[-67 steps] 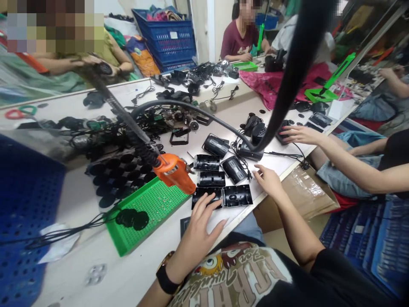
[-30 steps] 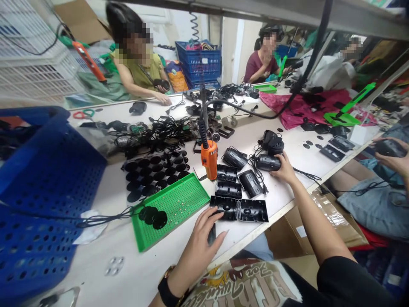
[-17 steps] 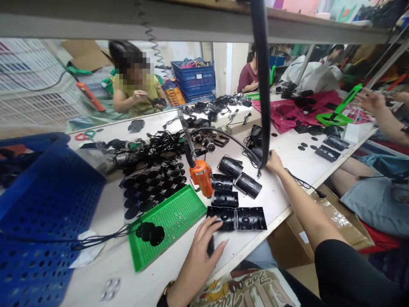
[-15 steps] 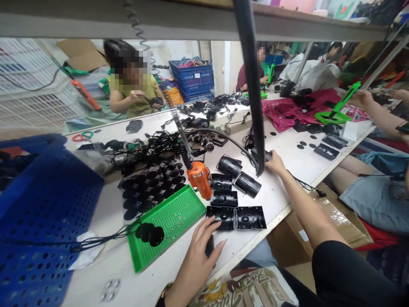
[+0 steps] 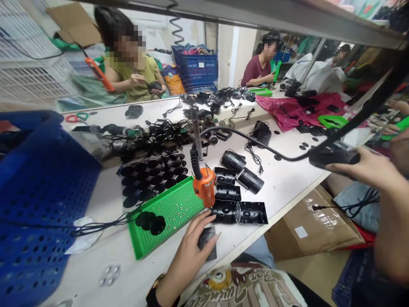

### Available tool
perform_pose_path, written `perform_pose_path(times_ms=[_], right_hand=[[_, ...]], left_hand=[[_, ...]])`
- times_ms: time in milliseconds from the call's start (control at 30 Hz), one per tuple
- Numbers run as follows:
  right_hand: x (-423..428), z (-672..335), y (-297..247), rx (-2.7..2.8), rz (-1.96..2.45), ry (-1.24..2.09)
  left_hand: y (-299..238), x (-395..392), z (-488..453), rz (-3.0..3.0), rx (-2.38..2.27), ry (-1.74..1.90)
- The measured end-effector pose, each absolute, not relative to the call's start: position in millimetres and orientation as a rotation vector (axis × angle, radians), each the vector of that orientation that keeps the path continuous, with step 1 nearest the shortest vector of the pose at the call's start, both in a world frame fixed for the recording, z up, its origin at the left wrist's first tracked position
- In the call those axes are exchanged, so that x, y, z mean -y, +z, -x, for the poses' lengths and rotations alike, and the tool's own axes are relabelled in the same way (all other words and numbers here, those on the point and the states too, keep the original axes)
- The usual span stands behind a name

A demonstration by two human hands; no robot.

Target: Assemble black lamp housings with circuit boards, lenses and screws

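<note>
My right hand (image 5: 367, 170) grips a black corded handheld device (image 5: 334, 155) off the table, over the front edge, its thick black cable running left across the bench. My left hand (image 5: 188, 251) lies with fingers apart, touching a small flat black piece (image 5: 207, 243). Just past those fingertips sits an opened black plastic housing (image 5: 238, 212). Further black housings (image 5: 227, 192) and black cylindrical casings (image 5: 246, 170) lie beyond it. An orange electric screwdriver (image 5: 204, 186) hangs above the corner of a green perforated tray (image 5: 166, 217).
Rows of black discs (image 5: 150, 179) and a tangle of black cables (image 5: 153, 136) cover the bench. A blue crate (image 5: 41, 192) stands at left, a cardboard box (image 5: 313, 226) below the edge. Co-workers (image 5: 134, 55) sit opposite; another person's hand (image 5: 396, 128) holds something green at right.
My right hand has carried the black device from the bench out to the right, past the table's front edge. The orange screwdriver has swung toward the tray. My left hand stays near the housing.
</note>
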State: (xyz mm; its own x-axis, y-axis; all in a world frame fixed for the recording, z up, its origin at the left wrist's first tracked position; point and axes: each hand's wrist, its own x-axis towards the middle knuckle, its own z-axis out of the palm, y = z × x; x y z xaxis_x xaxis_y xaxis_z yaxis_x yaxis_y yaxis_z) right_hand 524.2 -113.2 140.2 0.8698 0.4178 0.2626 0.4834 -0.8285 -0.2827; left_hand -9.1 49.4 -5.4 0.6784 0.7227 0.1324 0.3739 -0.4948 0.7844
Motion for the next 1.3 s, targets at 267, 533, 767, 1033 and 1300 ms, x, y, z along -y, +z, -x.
perform_pose_path(times_ms=[267, 533, 767, 1033, 1300], right_hand=[[-27.6, -475.3, 198.3, 1.201, 2.342, -0.379], [-188.6, -456.3, 44.6, 1.473, 2.202, -0.081], [-223.4, -442.3, -32.1, 1.392, 2.242, 0.065], [-122.0, -421.2, -23.9, 1.426, 1.974, 0.056], [36.9, -277.3, 2.1, 1.964, 1.575, 0.209]], left_hand=[[5.9, -37.9, 4.6, -2.104, -0.802, 0.604], [6.9, -15.4, 31.9, -2.070, -0.969, 0.612], [6.0, -3.8, 45.4, -2.055, -1.065, 0.653], [-9.1, -18.5, 26.0, -2.152, -0.978, 0.622], [-26.1, -36.3, 18.0, -2.164, -0.973, 0.431]])
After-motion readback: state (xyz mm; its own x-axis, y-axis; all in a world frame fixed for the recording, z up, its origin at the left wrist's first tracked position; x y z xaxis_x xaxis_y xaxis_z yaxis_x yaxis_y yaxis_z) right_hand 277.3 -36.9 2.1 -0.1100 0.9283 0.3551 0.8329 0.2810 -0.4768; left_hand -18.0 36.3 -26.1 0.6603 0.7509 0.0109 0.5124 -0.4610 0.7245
